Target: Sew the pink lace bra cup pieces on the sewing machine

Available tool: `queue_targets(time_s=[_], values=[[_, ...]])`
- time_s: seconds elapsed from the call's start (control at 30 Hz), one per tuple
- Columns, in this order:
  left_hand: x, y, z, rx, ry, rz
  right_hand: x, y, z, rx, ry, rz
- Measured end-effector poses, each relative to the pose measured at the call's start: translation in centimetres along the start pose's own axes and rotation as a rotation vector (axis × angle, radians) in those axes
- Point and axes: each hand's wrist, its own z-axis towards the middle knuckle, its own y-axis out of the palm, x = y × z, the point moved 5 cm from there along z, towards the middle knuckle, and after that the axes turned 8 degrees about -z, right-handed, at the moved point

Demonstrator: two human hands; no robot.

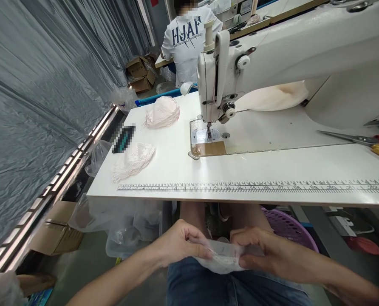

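Over my lap, below the table's front edge, a small piece of thin white fabric point(222, 257) is stretched between my two hands. My left hand point(189, 244) pinches its left end between thumb and fingers. At the other end, my right hand point(255, 248) grips it the same way. Part of the fabric is hidden behind the fingers. On the table lie a white lace-edged piece point(134, 161) at the left front and a pale pink bundle of fabric point(162, 112) farther back. The sewing machine point(213, 85) stands beyond my hands, with nothing visible under its needle.
Scissors point(358, 138) with red and yellow handles lie at the right. A printed ruler point(256, 187) runs along the white table's point(176, 174) front. A purple basket point(291, 227) and a clear plastic bin point(135, 225) stand below. Ahead sits a person in a white shirt point(186, 46).
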Motion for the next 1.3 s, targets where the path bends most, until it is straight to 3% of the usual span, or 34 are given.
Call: queue_targets(time_s=[0.1,0.43,0.67,0.9,1.3], values=[[-0.4,-0.2,0.0,-0.009,-0.008,0.008,-0.4,0.0,-0.1,-0.055,-0.02,0.04],[-0.4,0.2,0.1,-0.02,-0.002,0.036,-0.9,0.1,-0.3,-0.062,-0.033,0.019],[-0.4,-0.5,-0.3,0.039,-0.002,0.023,-0.7,0.1,-0.5,0.029,0.031,-0.062],[-0.8,-1.8,-1.0,0.054,0.055,-0.126,0.3,-0.5,-1.8,0.026,0.044,0.12],[-0.6,-3.3,-1.7,0.106,0.081,-0.112,1.9,0.1,-1.3,0.193,0.036,0.201]])
